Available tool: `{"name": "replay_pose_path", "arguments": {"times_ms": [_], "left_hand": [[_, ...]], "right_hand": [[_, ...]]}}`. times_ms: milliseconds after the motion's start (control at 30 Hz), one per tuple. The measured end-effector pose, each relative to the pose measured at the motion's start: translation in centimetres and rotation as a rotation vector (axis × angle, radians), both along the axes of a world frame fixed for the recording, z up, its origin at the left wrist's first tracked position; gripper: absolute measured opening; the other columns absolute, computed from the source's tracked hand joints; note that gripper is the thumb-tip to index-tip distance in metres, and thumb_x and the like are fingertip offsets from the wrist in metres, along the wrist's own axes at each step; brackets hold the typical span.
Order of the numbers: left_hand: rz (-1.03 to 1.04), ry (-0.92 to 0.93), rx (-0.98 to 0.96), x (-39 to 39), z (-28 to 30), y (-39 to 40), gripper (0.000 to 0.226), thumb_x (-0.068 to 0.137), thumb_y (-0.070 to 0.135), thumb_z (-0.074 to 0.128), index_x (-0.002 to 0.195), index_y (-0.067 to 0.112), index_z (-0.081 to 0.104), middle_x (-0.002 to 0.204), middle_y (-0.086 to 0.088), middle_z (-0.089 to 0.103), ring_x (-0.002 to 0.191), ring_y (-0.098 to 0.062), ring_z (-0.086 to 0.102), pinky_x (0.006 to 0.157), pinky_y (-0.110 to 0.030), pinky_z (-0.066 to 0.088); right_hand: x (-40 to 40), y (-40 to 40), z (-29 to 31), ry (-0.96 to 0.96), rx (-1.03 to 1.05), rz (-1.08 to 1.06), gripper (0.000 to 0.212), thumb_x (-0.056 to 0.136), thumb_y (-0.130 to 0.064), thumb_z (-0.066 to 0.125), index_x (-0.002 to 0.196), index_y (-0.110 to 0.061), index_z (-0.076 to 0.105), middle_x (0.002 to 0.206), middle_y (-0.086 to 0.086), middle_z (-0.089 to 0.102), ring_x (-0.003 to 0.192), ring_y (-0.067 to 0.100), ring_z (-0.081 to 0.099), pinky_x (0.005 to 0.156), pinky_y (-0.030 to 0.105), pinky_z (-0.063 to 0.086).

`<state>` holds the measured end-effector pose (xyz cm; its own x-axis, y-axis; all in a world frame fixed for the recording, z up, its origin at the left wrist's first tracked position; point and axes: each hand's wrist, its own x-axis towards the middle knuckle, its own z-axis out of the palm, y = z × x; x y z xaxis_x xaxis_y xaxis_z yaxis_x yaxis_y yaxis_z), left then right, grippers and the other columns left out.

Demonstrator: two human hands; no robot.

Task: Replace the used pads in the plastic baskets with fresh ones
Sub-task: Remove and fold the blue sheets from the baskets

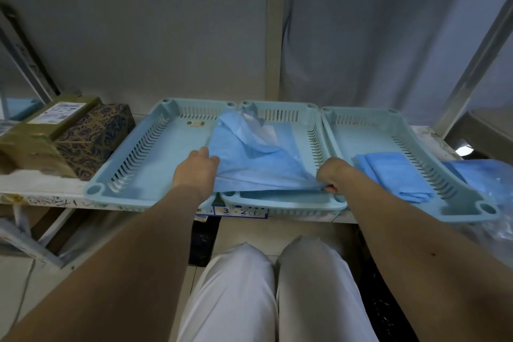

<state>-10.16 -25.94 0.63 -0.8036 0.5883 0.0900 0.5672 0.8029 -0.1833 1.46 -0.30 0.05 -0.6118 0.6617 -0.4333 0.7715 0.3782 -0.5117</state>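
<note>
I have the blue pad [255,164] by its near edge, over the front rim of the middle basket [283,203]. My left hand [195,172] grips the pad's left corner, fingers curled under the sheet; my right hand [331,175] pinches the right corner tight. The pad's far part is lifted and rumpled, spilling over the left basket [133,175]. Folded pads [394,175] lie near the front of the right basket [469,197]. Boxes [69,136] crowd the shelf's [41,189] left end.

Bare forearms [133,244], white trousers [236,294]
</note>
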Motion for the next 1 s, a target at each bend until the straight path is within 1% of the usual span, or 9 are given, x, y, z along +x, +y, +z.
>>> {"name": "replay_pose_path", "arguments": {"times_ms": [100, 200, 333, 433, 567, 667, 767, 867, 1000], "left_hand": [[0.001, -0.121, -0.072, 0.0, -0.5, -0.4, 0.031, 0.086, 0.012, 0.051, 0.117, 0.014, 0.056, 0.116, -0.007, 0.047, 0.112, -0.025, 0.045, 0.085, -0.035, 0.047], [0.028, -0.181, -0.047, -0.2, 0.1, -0.4, 0.034, 0.089, 0.039, 0.042, 0.104, 0.017, 0.063, 0.108, -0.004, 0.056, 0.107, -0.022, 0.048, 0.084, -0.034, 0.044], [0.083, -0.143, 0.095, -0.8, 1.1, -0.3, 0.061, 0.094, 0.057, 0.025, 0.071, 0.014, 0.06, 0.078, -0.005, 0.059, 0.083, -0.023, 0.055, 0.067, -0.03, 0.04], [0.159, -0.079, 0.27, -2.0, 1.6, 0.7, 0.059, 0.1, 0.043, 0.022, 0.084, 0.006, 0.065, 0.089, -0.013, 0.065, 0.088, -0.03, 0.058, 0.069, -0.031, 0.039], [0.288, -0.148, 0.334, -5.5, 1.9, 3.2, 0.026, 0.093, 0.014, 0.039, 0.105, 0.005, 0.06, 0.107, -0.013, 0.062, 0.097, -0.029, 0.058, 0.073, -0.032, 0.041], [0.323, -0.25, 0.365, -8.8, 1.3, 4.9, 0.037, 0.09, 0.007, 0.044, 0.127, 0.01, 0.051, 0.126, -0.012, 0.055, 0.116, -0.029, 0.052, 0.088, -0.035, 0.044], [0.295, -0.318, 0.385, -12.6, 0.3, 6.5, 0.057, 0.089, 0.002, 0.045, 0.143, 0.016, 0.035, 0.138, -0.016, 0.041, 0.125, -0.033, 0.045, 0.099, -0.04, 0.043], [0.203, -0.316, 0.334, -15.9, -0.5, 8.0, 0.067, 0.089, 0.0, 0.043, 0.147, 0.028, 0.025, 0.139, -0.017, 0.032, 0.123, -0.038, 0.044, 0.096, -0.043, 0.045], [0.042, -0.254, 0.215, -19.6, -0.8, 10.3, 0.069, 0.089, 0.003, 0.046, 0.146, 0.036, 0.024, 0.147, -0.014, 0.023, 0.133, -0.037, 0.032, 0.105, -0.048, 0.037]], "right_hand": [[-0.3, -1.7, 0.1, -0.164, 0.228, 0.13, 0.015, 0.087, -0.003, 0.051, 0.072, -0.005, 0.048, 0.068, 0.007, 0.049, 0.058, 0.018, 0.049, 0.047, 0.026, 0.041], [-0.6, -1.8, -0.4, -0.236, 0.328, 0.264, 0.015, 0.087, -0.006, 0.052, 0.073, -0.006, 0.046, 0.075, 0.005, 0.047, 0.074, 0.021, 0.052, 0.067, 0.028, 0.044], [-1.0, -1.6, -0.9, -0.332, 0.363, 0.34, 0.016, 0.08, -0.009, 0.058, 0.069, -0.01, 0.047, 0.074, 0.004, 0.05, 0.067, 0.019, 0.053, 0.063, 0.027, 0.044], [-1.9, -1.0, -0.6, -0.257, 0.366, 0.253, 0.005, 0.078, -0.01, 0.052, 0.074, -0.009, 0.05, 0.081, 0.005, 0.054, 0.082, 0.025, 0.058, 0.069, 0.03, 0.046], [-5.1, -0.6, 0.0, -0.037, 0.362, 0.317, 0.012, 0.087, -0.022, 0.055, 0.086, -0.01, 0.05, 0.092, 0.007, 0.054, 0.093, 0.027, 0.056, 0.068, 0.028, 0.043], [-8.6, -1.6, -0.7, 0.067, 0.259, 0.407, 0.06, 0.081, -0.04, 0.071, 0.129, -0.016, 0.044, 0.125, 0.01, 0.042, 0.106, 0.031, 0.055, 0.083, 0.034, 0.048], [-12.2, -2.3, -2.4, 0.144, 0.265, 0.462, 0.086, 0.076, -0.033, 0.077, 0.145, -0.029, 0.025, 0.136, 0.009, 0.029, 0.111, 0.034, 0.054, 0.091, 0.036, 0.048], [-14.5, -1.8, -3.8, 0.209, 0.29, 0.493, 0.064, 0.079, -0.016, 0.072, 0.131, -0.035, 0.041, 0.131, 0.001, 0.031, 0.098, 0.03, 0.056, 0.08, 0.031, 0.048], [-16.7, 0.0, -4.0, 0.284, 0.338, 0.533, 0.017, 0.076, -0.017, 0.071, 0.081, -0.023, 0.056, 0.107, 0.0, 0.05, 0.091, 0.025, 0.056, 0.074, 0.029, 0.044]]}}
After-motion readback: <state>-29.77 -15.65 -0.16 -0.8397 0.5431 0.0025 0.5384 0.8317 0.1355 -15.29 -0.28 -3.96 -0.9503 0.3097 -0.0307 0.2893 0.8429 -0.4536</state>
